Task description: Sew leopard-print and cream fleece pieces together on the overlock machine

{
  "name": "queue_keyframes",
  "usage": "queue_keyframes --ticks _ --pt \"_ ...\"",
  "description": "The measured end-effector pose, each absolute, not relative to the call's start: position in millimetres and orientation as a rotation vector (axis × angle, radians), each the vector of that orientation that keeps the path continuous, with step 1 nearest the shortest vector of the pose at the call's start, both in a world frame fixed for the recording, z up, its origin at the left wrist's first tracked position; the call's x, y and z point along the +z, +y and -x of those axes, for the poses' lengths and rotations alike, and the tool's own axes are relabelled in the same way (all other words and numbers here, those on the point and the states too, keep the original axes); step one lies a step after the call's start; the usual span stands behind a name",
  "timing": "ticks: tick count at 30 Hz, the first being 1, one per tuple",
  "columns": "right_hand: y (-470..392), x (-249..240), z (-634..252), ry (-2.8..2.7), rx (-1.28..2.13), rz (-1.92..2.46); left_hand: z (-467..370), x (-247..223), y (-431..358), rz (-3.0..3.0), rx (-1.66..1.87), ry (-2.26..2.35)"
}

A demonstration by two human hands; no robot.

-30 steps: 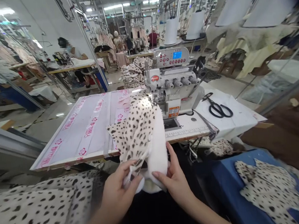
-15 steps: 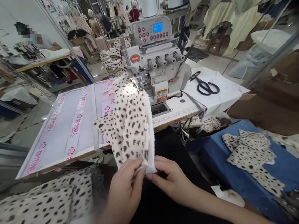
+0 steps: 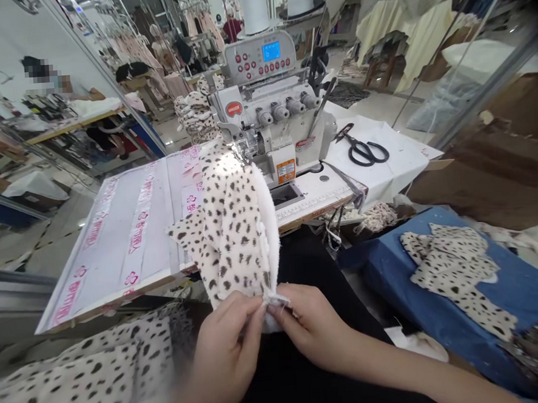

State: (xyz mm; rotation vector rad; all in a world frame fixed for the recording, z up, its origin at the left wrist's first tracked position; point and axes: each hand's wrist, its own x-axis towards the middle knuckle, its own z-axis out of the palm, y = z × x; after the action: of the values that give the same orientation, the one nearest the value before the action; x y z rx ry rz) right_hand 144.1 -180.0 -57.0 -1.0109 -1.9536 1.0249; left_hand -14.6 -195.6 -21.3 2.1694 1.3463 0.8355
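A busy sewing room surrounds a counter sheeted in plastic with pink print. At the bottom centre of the frame, the left hand and right hand meet, thumbs and fingers pinching the near end of a spotted fabric. It runs up from them over the counter's front edge, a white fuzzy layer showing along its right side, to the needle area of a sewing machine at upper centre. Larger spotted cloth lies at lower left; at right, spotted pieces rest on blue cloth. Black scissors lie on white material right of the machine. Behind it sit a spotted bundle and thread cones. At upper left, another person sits by a workstation.
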Motion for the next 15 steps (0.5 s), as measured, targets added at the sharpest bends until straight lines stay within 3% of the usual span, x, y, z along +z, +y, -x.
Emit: queue_keyframes --ticks 9,15 --pt "-179.3 -54.2 -144.5 -1.982 1.043 0.996 13.2 -24.0 -192.9 -2.246 0.829 1.321" --pt "-185.5 -40.4 -149.6 -1.914 1.251 1.049 13.3 -30.6 -188.9 -2.386 0.713 1.363"
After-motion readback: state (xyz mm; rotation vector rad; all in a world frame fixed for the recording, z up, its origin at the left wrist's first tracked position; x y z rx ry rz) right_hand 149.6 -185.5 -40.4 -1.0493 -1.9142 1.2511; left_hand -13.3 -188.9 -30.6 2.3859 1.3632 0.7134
